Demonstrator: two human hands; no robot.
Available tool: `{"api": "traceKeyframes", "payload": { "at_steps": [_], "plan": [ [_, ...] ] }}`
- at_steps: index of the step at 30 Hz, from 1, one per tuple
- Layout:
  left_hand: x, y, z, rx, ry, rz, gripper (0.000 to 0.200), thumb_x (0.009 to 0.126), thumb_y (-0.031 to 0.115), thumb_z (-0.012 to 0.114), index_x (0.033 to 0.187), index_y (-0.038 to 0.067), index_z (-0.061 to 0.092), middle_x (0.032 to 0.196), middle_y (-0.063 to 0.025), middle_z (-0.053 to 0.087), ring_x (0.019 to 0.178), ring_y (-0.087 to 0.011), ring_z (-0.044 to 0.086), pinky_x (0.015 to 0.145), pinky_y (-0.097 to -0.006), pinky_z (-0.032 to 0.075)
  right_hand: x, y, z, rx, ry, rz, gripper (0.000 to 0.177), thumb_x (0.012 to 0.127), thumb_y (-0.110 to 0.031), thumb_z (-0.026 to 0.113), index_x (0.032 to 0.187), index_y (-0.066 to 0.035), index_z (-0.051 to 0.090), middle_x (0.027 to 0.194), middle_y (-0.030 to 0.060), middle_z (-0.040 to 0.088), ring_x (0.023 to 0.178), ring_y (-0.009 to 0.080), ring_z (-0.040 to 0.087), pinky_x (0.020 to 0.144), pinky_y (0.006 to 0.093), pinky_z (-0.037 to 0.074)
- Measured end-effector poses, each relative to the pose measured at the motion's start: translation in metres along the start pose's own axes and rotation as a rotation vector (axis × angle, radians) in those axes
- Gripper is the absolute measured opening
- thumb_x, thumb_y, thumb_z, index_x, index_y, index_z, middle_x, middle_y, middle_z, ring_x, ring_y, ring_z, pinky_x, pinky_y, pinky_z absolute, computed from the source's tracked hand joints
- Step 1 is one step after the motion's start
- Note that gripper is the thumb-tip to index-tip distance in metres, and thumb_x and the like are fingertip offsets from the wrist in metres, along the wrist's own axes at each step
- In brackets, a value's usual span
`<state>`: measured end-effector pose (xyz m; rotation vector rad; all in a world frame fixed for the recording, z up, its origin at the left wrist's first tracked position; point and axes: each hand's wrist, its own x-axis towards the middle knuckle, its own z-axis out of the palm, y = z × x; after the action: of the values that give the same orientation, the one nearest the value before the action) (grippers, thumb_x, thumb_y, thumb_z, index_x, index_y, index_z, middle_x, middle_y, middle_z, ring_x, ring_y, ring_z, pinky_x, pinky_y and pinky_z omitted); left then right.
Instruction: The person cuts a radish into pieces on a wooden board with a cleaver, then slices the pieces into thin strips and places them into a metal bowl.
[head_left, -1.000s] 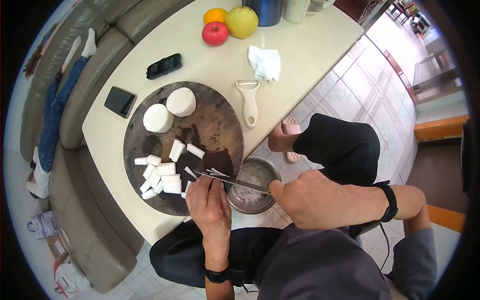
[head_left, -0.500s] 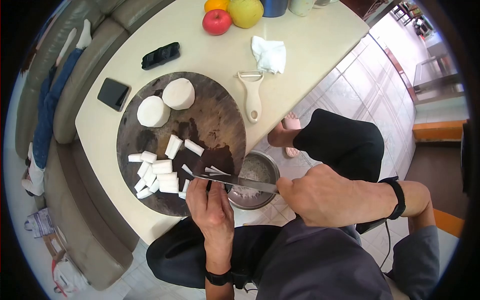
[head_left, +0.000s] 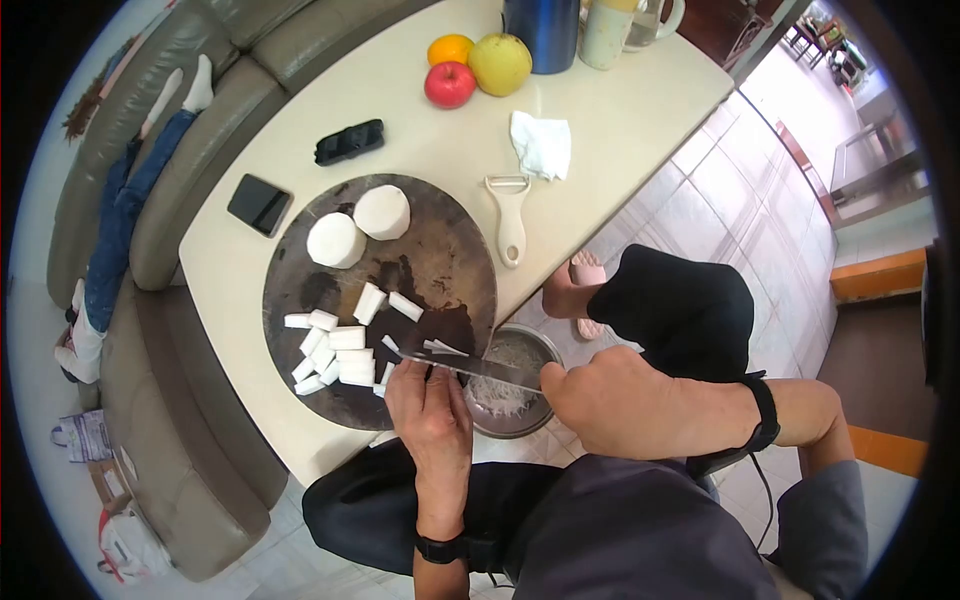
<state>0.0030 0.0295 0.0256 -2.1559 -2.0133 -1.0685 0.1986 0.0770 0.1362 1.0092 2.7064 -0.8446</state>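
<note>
My right hand (head_left: pixel 615 400) grips a kitchen knife (head_left: pixel 490 368) by its handle, the blade lying across the near edge of a round wooden cutting board (head_left: pixel 440 235). Close against the blade, the bent fingers of my left hand (head_left: pixel 430 405) press on a piece of white radish (head_left: pixel 382 378), mostly hidden beneath them. Thin strips (head_left: pixel 442 347) of radish lie just beyond the blade. Several cut radish sticks (head_left: pixel 350 338) are grouped on the board's left part. Two thick radish rounds (head_left: pixel 336 241) sit at its far side. Below the board's edge, a metal bowl (head_left: pixel 552 352) holds white shreds.
A white peeler (head_left: pixel 511 225), crumpled tissue (head_left: pixel 541 147), phone (head_left: pixel 260 204) and black case (head_left: pixel 349 142) surround the board on the table (head_left: pixel 225 290). Fruit, including a red apple (head_left: pixel 450 85), stands near a blue bottle (head_left: pixel 540 35). Another person's legs (head_left: pixel 125 215) rest on the sofa.
The view has shifted, so the table items appear lower and more of the bottles shows. Both hands keep about the same place at the board, with the knife still against my left fingers.
</note>
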Motion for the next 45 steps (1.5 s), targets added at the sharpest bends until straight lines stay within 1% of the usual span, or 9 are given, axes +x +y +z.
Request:
{"api": "traceKeyframes", "payload": {
  "at_steps": [4,11,21,28,35,36,40,43,45],
  "plan": [
    [0.004,0.000,0.003,0.016,0.041,0.023,0.019,0.074,-0.002,0.066,0.092,-0.004,0.066,0.102,-0.0153,0.062,0.099,-0.0339,0.057,0.087,-0.0416,0.044,0.000,0.010,0.009,-0.012,0.101,0.003,0.025,0.064,-0.004,0.063,0.083,0.004,0.048,0.056,0.0166,0.055,0.055,0.0367,0.060,0.049,0.0449,0.046],
    [0.018,-0.010,-0.017,0.075,0.129,-0.066,0.025,0.076,0.000,0.065,0.101,-0.001,0.065,0.104,-0.0140,0.063,0.096,-0.0311,0.058,0.084,-0.0389,0.045,-0.008,0.005,0.002,0.072,0.095,0.044,0.022,0.065,-0.003,0.062,0.080,0.007,0.049,0.060,0.0226,0.057,0.058,0.0398,0.061,0.052,0.0469,0.047],
    [0.027,-0.021,-0.010,0.202,-0.007,-0.108,0.020,0.077,0.001,0.060,0.096,0.001,0.065,0.102,-0.0113,0.063,0.091,-0.0287,0.058,0.079,-0.0388,0.042,-0.007,0.013,0.013,0.082,0.087,0.069,0.016,0.073,-0.006,0.060,0.079,0.004,0.049,0.058,0.0203,0.055,0.058,0.0392,0.059,0.053,0.0466,0.046],
    [0.024,-0.011,-0.004,-0.008,-0.105,0.092,0.028,0.067,-0.002,0.057,0.094,0.001,0.063,0.098,-0.0112,0.061,0.090,-0.0294,0.057,0.078,-0.0394,0.044,-0.007,0.018,0.023,0.100,0.223,0.076,0.017,0.080,-0.008,0.060,0.075,0.002,0.047,0.056,0.0196,0.052,0.055,0.0399,0.056,0.050,0.0465,0.043],
    [0.019,-0.002,-0.007,-0.131,-0.201,0.305,0.028,0.065,-0.001,0.059,0.094,0.000,0.061,0.100,-0.0115,0.060,0.097,-0.0291,0.057,0.083,-0.0395,0.046,-0.008,0.022,0.028,0.106,0.251,0.085,0.016,0.080,-0.008,0.059,0.074,0.002,0.047,0.055,0.0194,0.051,0.054,0.0400,0.055,0.050,0.0464,0.042],
    [0.018,-0.003,-0.008,-0.135,-0.183,0.322,0.029,0.064,-0.002,0.060,0.094,0.000,0.061,0.100,-0.0117,0.060,0.098,-0.0291,0.057,0.084,-0.0396,0.046,-0.008,0.021,0.026,0.105,0.221,0.097,0.014,0.074,-0.006,0.059,0.078,0.004,0.049,0.057,0.0209,0.054,0.057,0.0401,0.058,0.052,0.0475,0.045],
    [0.003,0.001,-0.014,-0.093,-0.138,0.293,0.032,0.065,-0.004,0.061,0.097,-0.001,0.062,0.103,-0.0127,0.060,0.096,-0.0305,0.057,0.083,-0.0396,0.046,-0.009,0.022,0.019,0.108,0.159,0.099,0.018,0.067,-0.003,0.060,0.082,0.005,0.052,0.059,0.0220,0.057,0.060,0.0399,0.061,0.054,0.0484,0.048],
    [-0.007,-0.001,-0.015,-0.054,-0.106,0.202,0.034,0.067,-0.006,0.061,0.101,-0.002,0.063,0.104,-0.0134,0.060,0.096,-0.0314,0.057,0.083,-0.0397,0.046,-0.012,0.025,0.020,0.089,0.250,0.010,0.013,0.076,-0.005,0.058,0.074,0.002,0.047,0.050,0.0164,0.049,0.050,0.0366,0.054,0.047,0.0446,0.041],
    [-0.007,0.000,-0.015,-0.029,-0.108,0.186,0.035,0.069,-0.005,0.061,0.104,-0.004,0.062,0.106,-0.0139,0.059,0.097,-0.0315,0.057,0.082,-0.0402,0.046,-0.013,0.022,0.014,0.079,0.187,0.034,0.014,0.070,-0.004,0.060,0.077,0.003,0.049,0.054,0.0181,0.052,0.054,0.0376,0.058,0.049,0.0456,0.043]
  ]
}}
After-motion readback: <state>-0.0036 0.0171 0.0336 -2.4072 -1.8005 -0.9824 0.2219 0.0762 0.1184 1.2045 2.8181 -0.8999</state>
